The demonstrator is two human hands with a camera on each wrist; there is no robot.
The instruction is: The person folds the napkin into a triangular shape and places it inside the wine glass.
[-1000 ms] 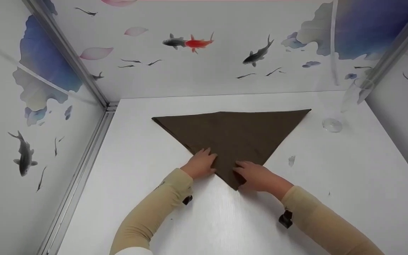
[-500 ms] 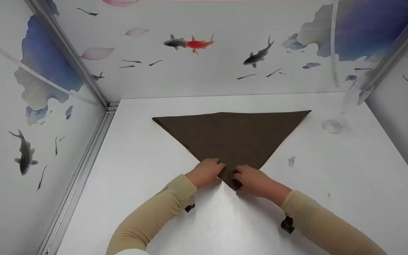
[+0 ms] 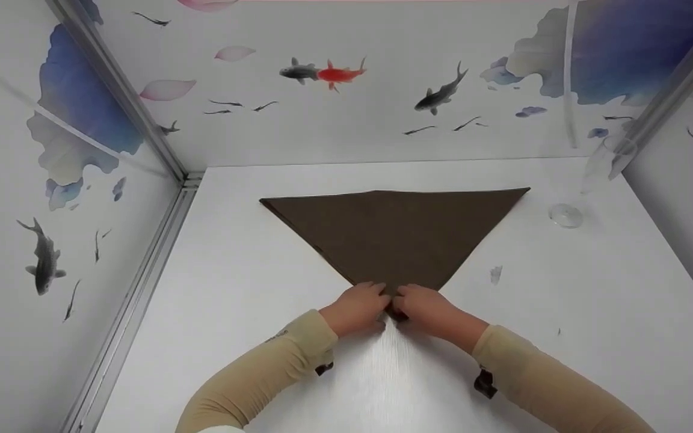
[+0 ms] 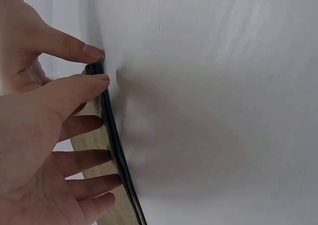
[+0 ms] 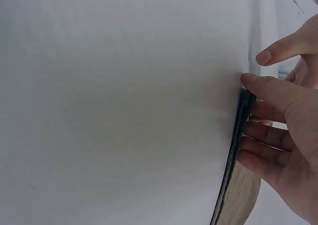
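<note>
A dark brown cloth napkin (image 3: 394,240), folded into a triangle, lies flat with its long side away from me and its point towards me. At that point, my left hand (image 3: 358,307) pinches the left edge between thumb and fingers. Close beside it, my right hand (image 3: 431,310) pinches the right side of the tip. The fingertips of both hands nearly meet and mostly cover the tip. From the left wrist, the layered dark edge (image 4: 117,145) shows under the thumb, with the fingers behind it. The right wrist view has the right thumb (image 5: 256,82) over the end of the edge.
A clear stemmed glass stands at the back right, with its round foot (image 3: 565,215) on the white table (image 3: 232,252). A small clear mark (image 3: 495,275) shows right of the napkin. Printed panels (image 3: 346,120) enclose the table at the back and sides.
My left hand has slid along the napkin's left edge, right and towards me, up to the right hand. The right hand has shifted slightly, and the near tip is now gathered between both hands.
</note>
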